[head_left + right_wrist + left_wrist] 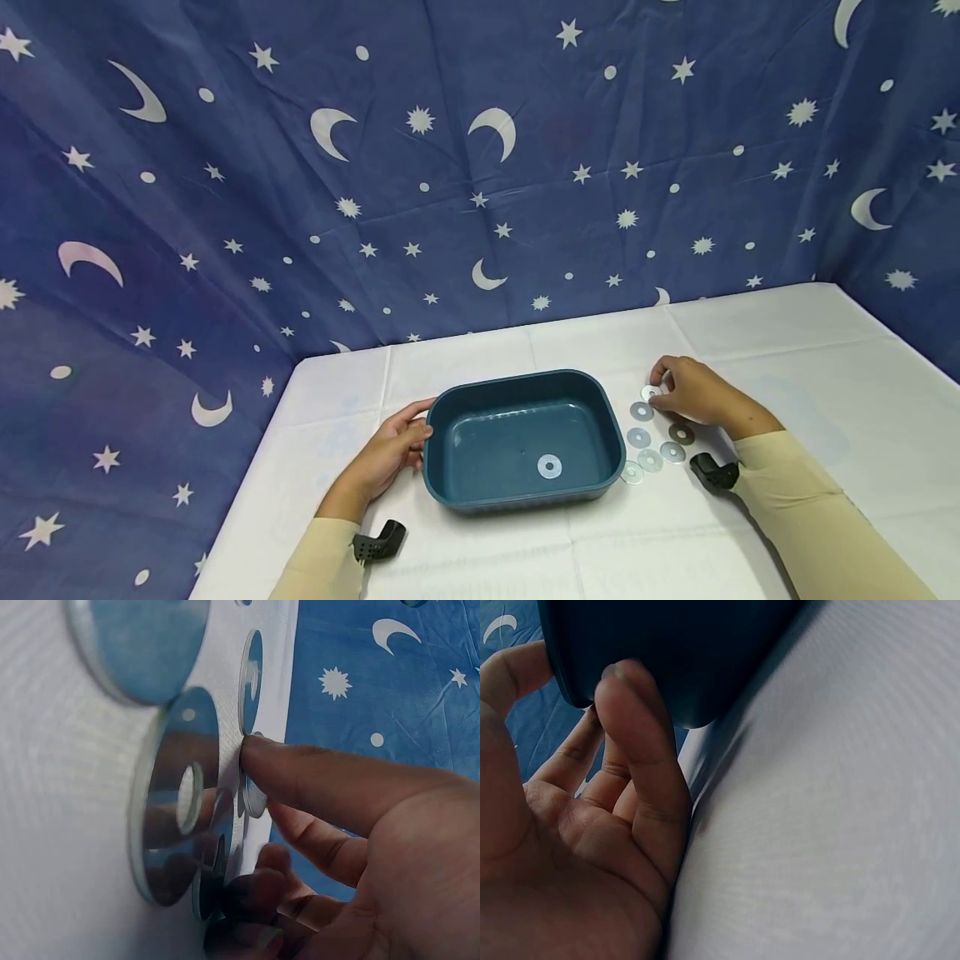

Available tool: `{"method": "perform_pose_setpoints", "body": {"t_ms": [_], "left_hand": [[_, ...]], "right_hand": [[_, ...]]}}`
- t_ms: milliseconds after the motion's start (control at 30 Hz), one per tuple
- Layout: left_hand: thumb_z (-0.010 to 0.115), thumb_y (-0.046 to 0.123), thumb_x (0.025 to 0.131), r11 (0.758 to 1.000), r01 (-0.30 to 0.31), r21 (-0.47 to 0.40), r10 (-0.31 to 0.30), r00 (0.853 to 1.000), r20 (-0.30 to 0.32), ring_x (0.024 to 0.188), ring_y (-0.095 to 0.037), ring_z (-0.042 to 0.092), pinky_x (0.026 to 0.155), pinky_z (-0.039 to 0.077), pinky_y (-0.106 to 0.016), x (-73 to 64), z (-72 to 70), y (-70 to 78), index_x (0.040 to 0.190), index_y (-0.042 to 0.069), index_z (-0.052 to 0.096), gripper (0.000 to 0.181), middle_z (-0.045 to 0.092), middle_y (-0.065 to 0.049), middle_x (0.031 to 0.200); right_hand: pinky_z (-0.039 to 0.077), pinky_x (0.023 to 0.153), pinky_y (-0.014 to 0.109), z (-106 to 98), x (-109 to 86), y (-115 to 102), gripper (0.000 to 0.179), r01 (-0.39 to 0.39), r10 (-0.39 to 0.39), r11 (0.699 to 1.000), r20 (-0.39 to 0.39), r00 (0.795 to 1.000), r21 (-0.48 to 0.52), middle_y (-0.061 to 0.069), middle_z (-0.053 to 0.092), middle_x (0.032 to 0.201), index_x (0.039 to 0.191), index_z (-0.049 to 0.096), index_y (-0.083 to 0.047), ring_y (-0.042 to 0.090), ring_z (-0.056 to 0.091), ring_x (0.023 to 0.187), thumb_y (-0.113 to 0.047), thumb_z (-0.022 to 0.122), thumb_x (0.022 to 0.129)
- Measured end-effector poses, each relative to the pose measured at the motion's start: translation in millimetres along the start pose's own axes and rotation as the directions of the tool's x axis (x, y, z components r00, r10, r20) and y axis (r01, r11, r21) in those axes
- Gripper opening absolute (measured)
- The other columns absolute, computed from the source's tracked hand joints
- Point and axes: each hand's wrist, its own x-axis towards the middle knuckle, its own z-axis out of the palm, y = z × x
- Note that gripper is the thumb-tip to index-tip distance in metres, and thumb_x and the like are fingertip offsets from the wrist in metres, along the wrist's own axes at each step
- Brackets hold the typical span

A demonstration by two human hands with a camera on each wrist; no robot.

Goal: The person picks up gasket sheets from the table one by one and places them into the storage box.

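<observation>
Washers (645, 460): seven outside one bin (517, 417), one inside; left fingers (641, 731) grip bin, right fingers (322, 776) seemingly a washer (646, 392).

Three cameras watched one table (825, 375): one high, two low and close.
The head view looked forward and down from the near side, taking in the table's far edge and both far corners. The left wrist view faced past the left hand (585, 825) to the box (675, 652), the right wrist's past the right hand (397, 855) across the metal rings (159, 825). Each wrist view shared its hand and the starry cloth (412, 208) with the head view.
</observation>
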Motion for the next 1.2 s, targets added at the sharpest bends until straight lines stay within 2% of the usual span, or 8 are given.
{"method": "perform_pose_setpoints", "body": {"t_ms": [167,500,833,1200], "left_hand": [[0.055,0.018,0.101,1.000,-0.010,0.008,0.010,1.000,0.003,0.068,-0.004,0.058,0.057,0.049,-0.019,1.0,-0.7,-0.5,0.152,0.005,0.035,0.057,0.062,0.004,0.098],[0.055,0.017,0.100,1.000,-0.007,-0.001,0.007,1.000,0.005,0.068,-0.003,0.058,0.057,0.049,-0.018,-0.4,-0.3,-2.4,0.152,0.004,0.034,0.058,0.062,0.005,0.098],[0.055,0.016,0.100,1.000,-0.017,-0.006,0.017,1.000,0.011,0.068,-0.003,0.058,0.056,0.049,-0.019,-0.4,0.0,0.3,0.153,0.004,0.033,0.058,0.062,0.004,0.099],[0.055,0.016,0.100,1.000,-0.003,-0.008,0.003,1.000,0.002,0.068,-0.003,0.058,0.056,0.049,-0.019,-2.2,0.4,-1.4,0.153,0.005,0.034,0.058,0.061,0.004,0.098]], "right_hand": [[0.046,0.070,0.033,0.1,2.2,-2.1,0.029,0.036,-0.037,0.999,-0.031,0.999,-0.032,0.012,0.056,0.087,0.098,0.058,-0.001,0.023,0.052,0.079,-0.006,0.078,0.078],[0.043,0.056,0.031,1.4,-1.1,-5.1,0.027,0.028,-0.028,1.000,-0.005,1.000,-0.010,0.008,0.053,0.078,0.103,0.056,-0.005,0.019,0.050,0.065,-0.003,0.073,0.083],[0.045,0.059,0.031,-2.4,-2.8,-8.9,0.026,-0.011,0.011,1.000,0.029,1.000,0.025,0.009,0.055,0.080,0.108,0.057,-0.005,0.020,0.053,0.066,-0.003,0.070,0.086],[0.046,0.064,0.031,-3.5,-4.1,-15.2,0.024,0.069,-0.069,0.996,0.011,0.998,0.063,0.008,0.056,0.083,0.110,0.059,-0.005,0.020,0.053,0.071,0.003,0.064,0.088]]}}
